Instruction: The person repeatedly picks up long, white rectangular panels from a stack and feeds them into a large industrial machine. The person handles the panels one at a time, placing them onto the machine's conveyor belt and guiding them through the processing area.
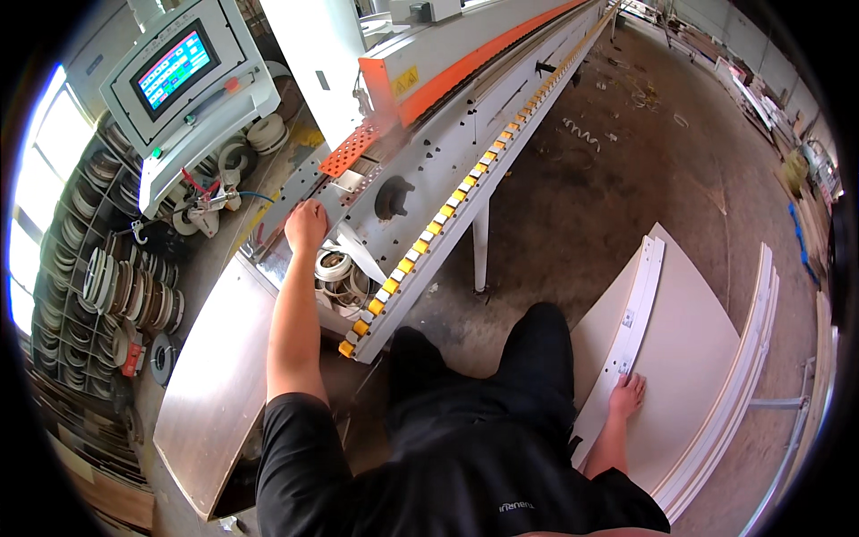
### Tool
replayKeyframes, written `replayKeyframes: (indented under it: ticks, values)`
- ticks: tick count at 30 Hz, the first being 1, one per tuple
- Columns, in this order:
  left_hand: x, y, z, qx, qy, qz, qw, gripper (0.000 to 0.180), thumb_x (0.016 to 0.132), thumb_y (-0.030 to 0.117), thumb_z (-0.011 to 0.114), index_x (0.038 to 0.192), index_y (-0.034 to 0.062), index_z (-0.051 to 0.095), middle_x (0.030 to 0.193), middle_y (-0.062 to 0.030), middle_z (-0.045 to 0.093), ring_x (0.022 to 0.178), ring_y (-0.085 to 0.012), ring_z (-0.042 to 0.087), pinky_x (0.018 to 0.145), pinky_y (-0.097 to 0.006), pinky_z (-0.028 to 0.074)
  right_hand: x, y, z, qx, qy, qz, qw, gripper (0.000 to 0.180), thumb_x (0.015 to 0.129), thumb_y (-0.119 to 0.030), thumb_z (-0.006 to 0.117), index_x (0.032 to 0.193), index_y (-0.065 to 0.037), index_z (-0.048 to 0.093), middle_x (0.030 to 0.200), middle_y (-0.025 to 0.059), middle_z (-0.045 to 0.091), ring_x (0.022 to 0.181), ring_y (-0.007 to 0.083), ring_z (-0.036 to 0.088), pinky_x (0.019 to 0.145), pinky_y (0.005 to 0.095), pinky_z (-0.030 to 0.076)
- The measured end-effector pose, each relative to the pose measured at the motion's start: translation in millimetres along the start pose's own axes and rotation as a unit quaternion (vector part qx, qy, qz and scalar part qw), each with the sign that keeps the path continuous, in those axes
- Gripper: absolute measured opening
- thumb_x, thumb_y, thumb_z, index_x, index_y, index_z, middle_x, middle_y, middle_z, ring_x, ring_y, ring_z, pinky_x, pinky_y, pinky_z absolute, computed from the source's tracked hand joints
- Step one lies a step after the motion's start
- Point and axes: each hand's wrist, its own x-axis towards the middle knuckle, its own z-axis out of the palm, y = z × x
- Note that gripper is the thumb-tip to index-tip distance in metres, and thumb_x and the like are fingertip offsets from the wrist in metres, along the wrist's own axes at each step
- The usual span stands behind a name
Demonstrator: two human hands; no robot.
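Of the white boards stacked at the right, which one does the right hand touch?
The right hand rests on the narrow white strip lying on top; the wide white panels lie beneath it.

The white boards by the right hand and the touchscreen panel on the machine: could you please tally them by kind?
White narrow strip board under the right hand: 1
White wide board: 1
Touchscreen panel: 1
Total: 3

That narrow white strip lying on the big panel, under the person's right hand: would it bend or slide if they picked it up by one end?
The strip is long and thin, so it would probably sag if lifted by the end under the right hand. It lies on a smooth white panel, so a push would likely slide it easily. It looks light.
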Motion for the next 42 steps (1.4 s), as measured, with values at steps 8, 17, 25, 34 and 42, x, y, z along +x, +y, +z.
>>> replayKeyframes:
  ticks: [8, 17, 25, 34, 42]
  values:
    - [-3.8, -9.4, 6.2, -0.011, 0.000, 0.022, 1.000, 0.022, 0.102, 0.031, 0.068, 0.104, 0.0120, 0.078, 0.108, -0.0113, 0.079, 0.102, -0.0382, 0.075, 0.086, -0.051, 0.059, -21.1, 20.4, 4.3, 0.014, 0.044, -0.011, 0.999, 0.073, 0.105, -0.066, 0.063, 0.156, -0.014, 0.062, 0.171, 0.0082, 0.053, 0.155, 0.0326, 0.051, 0.129, 0.0523, 0.037]
    - [-6.6, -3.2, -2.2, -0.013, -0.014, 0.014, 1.000, 0.021, 0.102, 0.031, 0.069, 0.104, 0.0122, 0.078, 0.110, -0.0104, 0.079, 0.102, -0.0376, 0.075, 0.086, -0.051, 0.059, -2.6, 14.0, -14.7, 0.050, 0.065, 0.069, 0.994, 0.070, 0.103, -0.066, 0.066, 0.152, -0.017, 0.065, 0.167, 0.0090, 0.057, 0.154, 0.0321, 0.051, 0.128, 0.0551, 0.036]
    - [-9.5, -4.6, 3.4, -0.028, -0.016, 0.022, 0.999, 0.022, 0.102, 0.030, 0.067, 0.104, 0.0110, 0.077, 0.109, -0.0119, 0.079, 0.101, -0.0392, 0.074, 0.085, -0.052, 0.059, -17.9, 25.1, -1.6, 0.073, 0.058, 0.035, 0.995, 0.069, 0.090, -0.068, 0.080, 0.131, -0.013, 0.078, 0.149, 0.0115, 0.070, 0.141, 0.0342, 0.062, 0.120, 0.0533, 0.045]
    - [-8.9, -3.5, -3.5, -0.024, -0.013, 0.023, 0.999, 0.022, 0.103, 0.030, 0.066, 0.105, 0.0112, 0.077, 0.110, -0.0120, 0.078, 0.100, -0.0399, 0.075, 0.085, -0.052, 0.059, -18.6, 20.7, -30.6, 0.097, -0.006, 0.000, 0.995, 0.051, 0.078, -0.042, 0.090, 0.115, -0.008, 0.083, 0.116, 0.0156, 0.081, 0.108, 0.0371, 0.078, 0.098, 0.0509, 0.060]
    - [-21.3, -8.2, -7.9, -0.027, -0.005, 0.047, 0.999, 0.020, 0.104, 0.029, 0.065, 0.103, 0.0120, 0.076, 0.107, -0.0121, 0.077, 0.099, -0.0398, 0.074, 0.083, -0.052, 0.058, -38.8, 46.6, -42.5, 0.237, 0.100, 0.012, 0.966, 0.046, 0.079, -0.020, 0.088, 0.121, -0.003, 0.078, 0.118, 0.0162, 0.079, 0.106, 0.0357, 0.077, 0.094, 0.0490, 0.060]
